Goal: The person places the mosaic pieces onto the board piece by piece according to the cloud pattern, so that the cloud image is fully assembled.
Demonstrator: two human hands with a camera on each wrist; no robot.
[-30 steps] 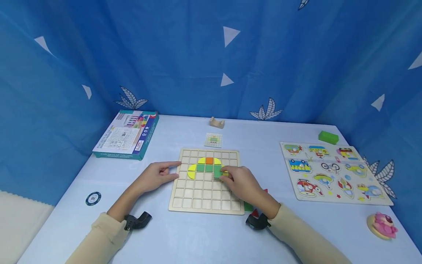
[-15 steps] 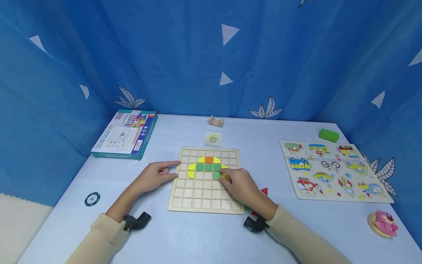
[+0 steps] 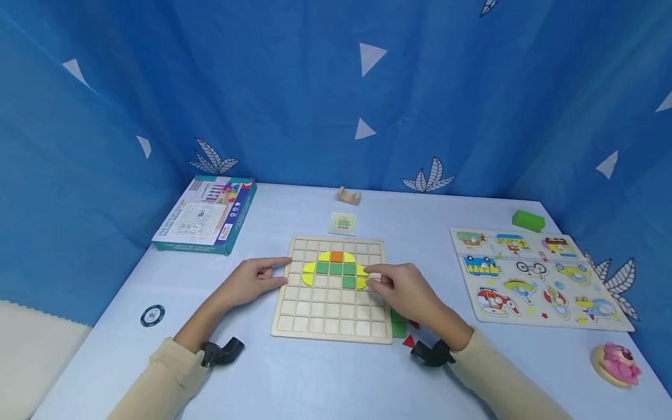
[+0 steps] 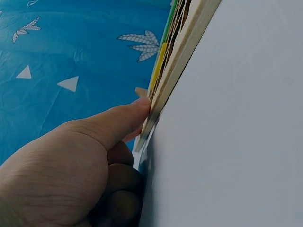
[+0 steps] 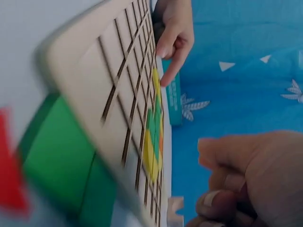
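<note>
A wooden grid board [image 3: 310,324] lies on the table, with an orange square tile [image 3: 336,256], green square tiles [image 3: 349,282] and yellow rounded tiles [image 3: 308,279] set in its cells. At the board's left edge, my left hand [image 3: 254,284] rests its thumb and straight index finger, spread apart. The left wrist view shows that thumb [image 4: 123,120] against the board's side. My right hand [image 3: 409,289] hovers over the right part of the board, fingertips close to the yellow tiles there. In the right wrist view, nothing shows between its bent fingers [image 5: 227,151].
Right of the board lie loose green squares [image 3: 399,328] and red triangles [image 3: 409,342]. Behind it are a small pattern card [image 3: 343,224] and a wooden holder [image 3: 349,196]. A box [image 3: 202,216] stands left; a picture puzzle [image 3: 535,277], green block [image 3: 528,221] and pink figurine [image 3: 616,364] sit right.
One second ago my right fingers held a green square over the board. It now sits in the grid below the row's right end, and my right hand has drawn away rightward.
</note>
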